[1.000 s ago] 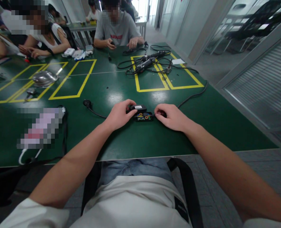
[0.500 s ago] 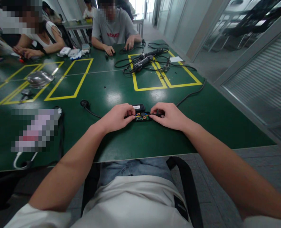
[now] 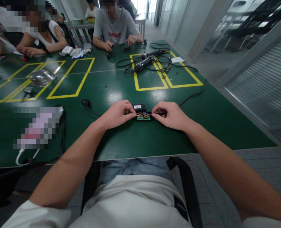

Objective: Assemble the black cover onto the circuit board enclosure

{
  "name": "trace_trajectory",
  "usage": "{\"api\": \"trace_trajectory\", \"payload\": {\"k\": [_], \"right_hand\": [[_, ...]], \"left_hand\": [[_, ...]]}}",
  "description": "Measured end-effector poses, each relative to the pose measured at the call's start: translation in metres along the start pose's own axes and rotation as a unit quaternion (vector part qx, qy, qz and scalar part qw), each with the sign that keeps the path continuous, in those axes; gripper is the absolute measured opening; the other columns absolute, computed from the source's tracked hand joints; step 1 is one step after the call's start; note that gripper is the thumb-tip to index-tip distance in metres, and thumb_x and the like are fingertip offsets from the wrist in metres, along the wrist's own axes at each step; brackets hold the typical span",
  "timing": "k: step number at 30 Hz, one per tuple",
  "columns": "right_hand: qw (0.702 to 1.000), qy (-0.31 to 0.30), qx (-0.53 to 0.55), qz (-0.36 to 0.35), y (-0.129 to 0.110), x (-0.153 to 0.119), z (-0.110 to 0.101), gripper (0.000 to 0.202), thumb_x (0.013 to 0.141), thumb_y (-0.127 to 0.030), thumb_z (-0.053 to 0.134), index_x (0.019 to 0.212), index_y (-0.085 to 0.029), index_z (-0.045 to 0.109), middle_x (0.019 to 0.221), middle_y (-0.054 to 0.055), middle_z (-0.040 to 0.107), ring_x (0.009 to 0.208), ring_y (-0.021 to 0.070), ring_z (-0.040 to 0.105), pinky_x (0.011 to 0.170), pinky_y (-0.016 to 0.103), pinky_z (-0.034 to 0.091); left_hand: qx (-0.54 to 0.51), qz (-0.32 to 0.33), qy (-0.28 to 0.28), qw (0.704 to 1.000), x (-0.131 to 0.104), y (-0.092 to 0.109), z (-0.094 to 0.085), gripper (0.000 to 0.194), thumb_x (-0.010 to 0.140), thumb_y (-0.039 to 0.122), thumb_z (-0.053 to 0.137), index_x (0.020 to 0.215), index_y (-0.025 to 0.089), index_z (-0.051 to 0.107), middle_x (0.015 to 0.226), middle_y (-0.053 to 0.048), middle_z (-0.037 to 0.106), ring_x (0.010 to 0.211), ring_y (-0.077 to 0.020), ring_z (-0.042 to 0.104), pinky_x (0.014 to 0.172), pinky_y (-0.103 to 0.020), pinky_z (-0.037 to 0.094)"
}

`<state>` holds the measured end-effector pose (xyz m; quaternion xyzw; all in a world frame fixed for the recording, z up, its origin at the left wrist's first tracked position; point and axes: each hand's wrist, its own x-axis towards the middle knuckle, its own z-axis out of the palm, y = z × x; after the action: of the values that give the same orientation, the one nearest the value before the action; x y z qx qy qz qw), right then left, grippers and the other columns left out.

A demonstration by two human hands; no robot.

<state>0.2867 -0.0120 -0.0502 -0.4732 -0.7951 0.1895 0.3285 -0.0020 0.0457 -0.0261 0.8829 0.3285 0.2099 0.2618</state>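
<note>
Between my hands a small green circuit board [image 3: 143, 117] with copper-coloured coils sits in a black case. A black cover [image 3: 139, 107] with a white label lies just behind it. At the board's left end my left hand [image 3: 116, 114] is closed in a pinch, on thin wires where the plug cable [image 3: 92, 111] comes in. My right hand [image 3: 171, 114] pinches the black cable end [image 3: 163, 113] at the right side of the board. The fingertips partly hide both wire joints.
A black plug [image 3: 85, 102] lies left of my hands, and a cable [image 3: 194, 93] runs off right. Farther back are coiled cables with black cylinders [image 3: 143, 62], yellow tape outlines and a metal bowl [image 3: 42, 77]. A blurred-out pouch [image 3: 39, 128] lies left. Co-workers sit opposite.
The board shows more of its green face, and my fingertips have shifted slightly outward from it. Across the table, a co-worker's hand has raised a small black object. The view has shifted slightly.
</note>
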Motion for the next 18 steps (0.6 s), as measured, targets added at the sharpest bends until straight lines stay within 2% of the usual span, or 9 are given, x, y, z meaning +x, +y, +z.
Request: {"api": "trace_trajectory", "payload": {"k": [4,12,18], "right_hand": [[1.000,-0.013,0.007,0.006,0.0013,0.0007,-0.0002,0.010,0.091,-0.030,0.074,0.085,-0.024,0.075,0.085,0.005,0.075,0.074,0.0215,0.064,0.072,0.036,0.050],[1.000,0.004,0.019,-0.001,0.0041,0.0008,0.0025,0.009,0.090,-0.029,0.074,0.083,-0.023,0.074,0.083,0.005,0.075,0.073,0.0210,0.063,0.071,0.035,0.050],[0.999,0.000,0.032,-0.008,0.0044,0.0001,0.0025,0.008,0.089,-0.027,0.073,0.081,-0.024,0.073,0.080,0.004,0.075,0.071,0.0204,0.062,0.071,0.035,0.050]], "left_hand": [[-0.014,0.018,-0.024,0.999,0.0024,-0.0062,-0.0011,0.010,0.097,0.026,0.079,0.090,0.022,0.085,0.101,-0.003,0.075,0.092,-0.0184,0.072,0.093,-0.034,0.054],[-0.015,0.004,-0.001,1.000,0.0012,-0.0068,0.0042,0.007,0.096,0.020,0.079,0.092,0.020,0.085,0.098,-0.003,0.073,0.090,-0.0181,0.070,0.088,-0.033,0.052],[-0.021,0.010,0.003,1.000,0.0003,-0.0062,0.0058,0.007,0.096,0.021,0.079,0.091,0.020,0.084,0.100,-0.003,0.072,0.091,-0.0182,0.070,0.093,-0.033,0.053]]}}
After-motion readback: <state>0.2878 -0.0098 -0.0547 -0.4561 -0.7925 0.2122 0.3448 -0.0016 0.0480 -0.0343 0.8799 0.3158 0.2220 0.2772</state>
